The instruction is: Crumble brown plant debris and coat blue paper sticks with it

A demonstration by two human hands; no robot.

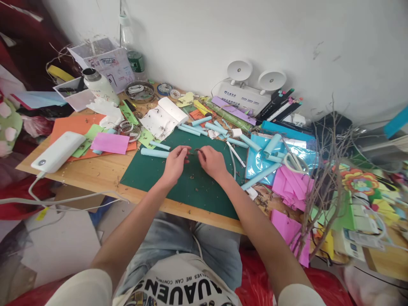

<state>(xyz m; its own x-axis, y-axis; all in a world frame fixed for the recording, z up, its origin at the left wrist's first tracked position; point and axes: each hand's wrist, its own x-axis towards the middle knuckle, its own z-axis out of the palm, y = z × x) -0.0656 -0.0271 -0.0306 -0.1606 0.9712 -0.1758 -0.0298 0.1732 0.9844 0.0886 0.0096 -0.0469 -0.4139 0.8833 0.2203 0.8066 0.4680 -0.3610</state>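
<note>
Over the green mat (204, 193) both my hands are close together, a small gap between them. My left hand (177, 161) has its fingers pinched near a tiny dark twig-like piece. My right hand (213, 160) is also closed, thumb and fingers together at the other end of that thin dark piece, which is too small to make out well. Dark crumbs are scattered on the mat. A light blue paper roll (154, 153) lies just left of my left hand. Beyond my hands, several more blue rolls and a white pen (236, 154) lie across the mat's far edge.
A white power bank (58, 152) with a cable sits at the left, near an open bottle (101, 86). Scissors (296, 163), pink paper (291, 187) and upright dry branches (331, 191) crowd the right. A white lamp unit (244, 98) stands against the wall.
</note>
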